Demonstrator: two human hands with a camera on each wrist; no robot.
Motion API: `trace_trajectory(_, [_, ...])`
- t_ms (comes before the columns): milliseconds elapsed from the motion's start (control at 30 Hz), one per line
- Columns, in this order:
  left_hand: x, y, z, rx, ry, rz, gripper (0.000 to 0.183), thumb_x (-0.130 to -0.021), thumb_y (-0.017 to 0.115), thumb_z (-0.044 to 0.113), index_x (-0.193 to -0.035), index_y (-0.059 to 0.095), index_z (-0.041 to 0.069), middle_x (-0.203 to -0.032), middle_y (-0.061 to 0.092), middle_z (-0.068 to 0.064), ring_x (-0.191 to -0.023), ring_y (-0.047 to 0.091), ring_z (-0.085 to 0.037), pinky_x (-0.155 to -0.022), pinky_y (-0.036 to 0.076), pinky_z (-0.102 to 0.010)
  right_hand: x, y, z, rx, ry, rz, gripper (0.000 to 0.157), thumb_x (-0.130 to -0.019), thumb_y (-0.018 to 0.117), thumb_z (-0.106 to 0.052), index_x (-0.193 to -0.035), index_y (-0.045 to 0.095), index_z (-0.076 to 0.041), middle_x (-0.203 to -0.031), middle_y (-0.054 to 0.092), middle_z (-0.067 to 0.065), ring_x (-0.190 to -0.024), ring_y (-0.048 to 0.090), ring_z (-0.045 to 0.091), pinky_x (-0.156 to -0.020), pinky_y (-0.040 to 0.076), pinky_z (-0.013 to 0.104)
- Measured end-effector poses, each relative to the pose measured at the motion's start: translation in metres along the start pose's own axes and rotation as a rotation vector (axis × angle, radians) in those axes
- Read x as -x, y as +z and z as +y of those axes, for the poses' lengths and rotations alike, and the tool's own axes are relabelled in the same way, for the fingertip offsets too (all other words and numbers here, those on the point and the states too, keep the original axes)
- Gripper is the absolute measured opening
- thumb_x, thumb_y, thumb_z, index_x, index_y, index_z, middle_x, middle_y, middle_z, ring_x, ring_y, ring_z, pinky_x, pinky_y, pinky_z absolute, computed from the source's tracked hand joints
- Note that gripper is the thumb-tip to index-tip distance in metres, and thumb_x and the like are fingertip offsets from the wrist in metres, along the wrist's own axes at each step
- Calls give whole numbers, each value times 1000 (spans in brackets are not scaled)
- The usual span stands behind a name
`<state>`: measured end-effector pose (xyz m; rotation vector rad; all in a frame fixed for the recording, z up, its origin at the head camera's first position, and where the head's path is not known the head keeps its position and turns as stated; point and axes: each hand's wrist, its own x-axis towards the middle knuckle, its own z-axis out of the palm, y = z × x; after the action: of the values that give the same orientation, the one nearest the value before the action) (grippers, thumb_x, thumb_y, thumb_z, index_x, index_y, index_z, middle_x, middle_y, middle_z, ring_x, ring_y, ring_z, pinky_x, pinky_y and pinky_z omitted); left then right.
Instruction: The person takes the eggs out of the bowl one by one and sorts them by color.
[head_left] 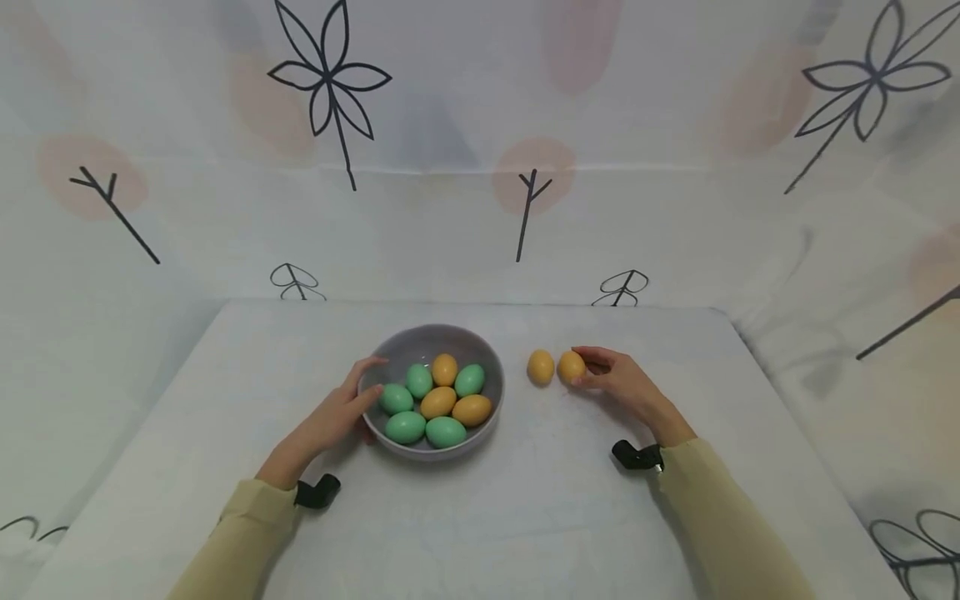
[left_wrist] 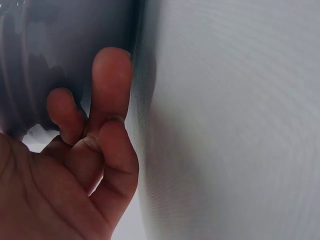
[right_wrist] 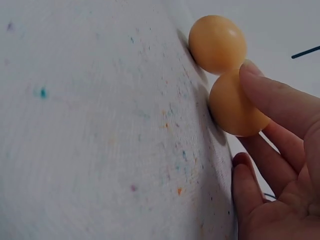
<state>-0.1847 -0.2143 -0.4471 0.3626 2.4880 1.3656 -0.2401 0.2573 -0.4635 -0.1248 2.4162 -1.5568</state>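
Note:
A grey bowl [head_left: 427, 337] holds several green eggs [head_left: 405, 427] and three orange-yellow eggs [head_left: 438, 402]. At the bowl's left side my left hand [head_left: 335, 421] grips the rim, the thumb over the edge and other fingers against the outer wall. In the left wrist view, curled fingers [left_wrist: 111, 80] lie by the bowl's outside [left_wrist: 50, 45]. My right hand [head_left: 626, 385] pinches an orange-yellow egg [head_left: 572, 367] between thumb and fingers, at the table surface. Just left of it rests another orange-yellow egg [head_left: 540, 367]; the right wrist view shows the two eggs very close together.
The white-covered table [head_left: 517, 517] carries the bowl and the two loose eggs to its right. A pale cloth [head_left: 442, 233] with plant drawings hangs behind the table and along its sides. Small coloured specks [right_wrist: 180, 190] mark the table cover.

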Motion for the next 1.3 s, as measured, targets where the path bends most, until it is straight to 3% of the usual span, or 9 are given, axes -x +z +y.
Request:
trace_trajectory(300, [1,-1,-6,38,-21,5,52,-108,39,40,-155,19,29,-76,64,-12,-61,64,-29,-77,47,-40,-3,4,-3,39,-13,-2,72,-85,81,-21,-145,47,-1,-150,43,20,-142,34,38,-113,26,51])
trace_trajectory(567, [-1,2,-9,36,-16,2,51,-108,40,41,-154,22,29,-93,65,-17,-61,65,-28,-79,48,-40,-3,0,8,-5,6,-8,76,-84,82,-20,-147,44,-3,-152,42,18,-142,36,35,-113,28,48])
trace_trajectory(800, [0,1,-5,30,-5,-2,51,-107,40,43,-153,22,29,-86,65,-16,-61,64,-28,-79,47,-40,-4,-2,9,-60,-3,-12,77,-82,83,-16,-147,44,-2,-152,40,18,-143,34,34,-114,26,46])
trace_trajectory(1033, [-2,0,-5,31,19,6,51,-108,40,40,-154,23,27,-93,65,-20,-60,64,-28,-76,49,-40,0,-4,2,-103,-5,-24,76,-83,81,-11,-147,43,1,-152,40,21,-142,35,35,-114,26,45])
trace_trajectory(1167, [-2,0,-5,27,16,0,51,-108,39,42,-154,22,28,-81,64,-15,-60,64,-28,-78,48,-40,0,-4,1,-102,-5,-26,76,-83,81,-12,-147,43,1,-152,40,21,-141,36,34,-114,26,45])
trace_trajectory(1300, [-1,0,-4,19,8,0,50,-108,38,40,-153,22,28,-89,65,-18,-60,65,-28,-79,48,-41,0,-5,1,-107,-4,-25,76,-82,82,-13,-147,44,0,-151,42,19,-140,37,32,-114,27,43])
